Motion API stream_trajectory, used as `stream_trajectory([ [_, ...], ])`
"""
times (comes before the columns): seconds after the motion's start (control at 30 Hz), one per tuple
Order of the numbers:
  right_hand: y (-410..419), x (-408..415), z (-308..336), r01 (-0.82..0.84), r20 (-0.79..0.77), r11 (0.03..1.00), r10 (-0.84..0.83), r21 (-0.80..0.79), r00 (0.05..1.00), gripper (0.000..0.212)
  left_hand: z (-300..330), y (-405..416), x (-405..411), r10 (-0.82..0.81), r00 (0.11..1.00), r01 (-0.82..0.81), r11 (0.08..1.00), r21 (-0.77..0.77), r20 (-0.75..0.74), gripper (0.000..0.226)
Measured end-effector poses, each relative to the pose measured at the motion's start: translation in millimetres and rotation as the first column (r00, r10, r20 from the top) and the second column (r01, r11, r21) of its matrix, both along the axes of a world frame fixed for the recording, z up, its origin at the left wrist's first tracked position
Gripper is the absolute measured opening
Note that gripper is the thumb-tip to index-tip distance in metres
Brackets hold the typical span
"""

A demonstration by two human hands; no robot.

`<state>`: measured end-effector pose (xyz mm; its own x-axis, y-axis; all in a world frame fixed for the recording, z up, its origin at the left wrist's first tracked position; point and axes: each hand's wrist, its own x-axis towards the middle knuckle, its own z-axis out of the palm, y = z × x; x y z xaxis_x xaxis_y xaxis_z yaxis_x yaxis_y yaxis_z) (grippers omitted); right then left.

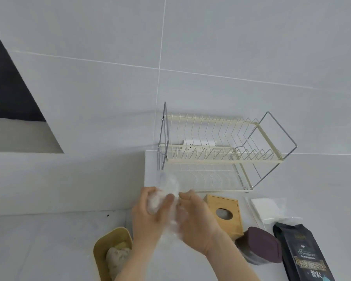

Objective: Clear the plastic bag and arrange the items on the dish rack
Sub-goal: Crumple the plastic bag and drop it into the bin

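Note:
A clear plastic bag point(169, 189) is held crumpled between both hands, in front of the rack's lower left corner. My left hand point(148, 218) grips a bunched part of it. My right hand point(195, 222) pinches the bag from the right side. The bag is blurred by motion. A cream two-tier wire dish rack point(221, 157) with chrome end frames stands against the tiled wall, and both tiers hold nothing. On the counter right of my hands stand a wooden tissue box point(225, 213), a dark purple lidded container point(261, 248) and a black coffee pouch point(304, 258).
A yellow tray point(109, 242) holding a beige cloth lies at the lower left. A white flat packet in clear wrap point(267, 209) lies behind the pouch. A wall socket point(199, 146) shows through the rack. A dark window opening is at far left.

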<state>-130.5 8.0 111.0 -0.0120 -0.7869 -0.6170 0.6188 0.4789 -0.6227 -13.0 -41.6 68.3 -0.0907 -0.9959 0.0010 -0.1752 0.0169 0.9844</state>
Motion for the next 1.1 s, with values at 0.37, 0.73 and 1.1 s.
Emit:
stream_trajectory([
  [0.37,3,-16,6,-0.163,-0.485,0.963,0.040,-0.214,0.873,0.085,20,-5,-26,0.424,0.845,-0.173,0.793,0.585,-0.326,0.052],
  [0.73,-5,-25,-17,-0.253,-0.443,0.935,0.124,-0.247,0.888,0.035,28,10,-41,0.442,0.887,-0.462,0.829,0.315,0.138,0.042],
  [1.1,-28,29,-72,-0.259,-0.365,0.965,0.251,0.026,0.897,0.015,0,42,51,0.031,0.993,0.024,0.894,0.446,-0.117,0.079],
])
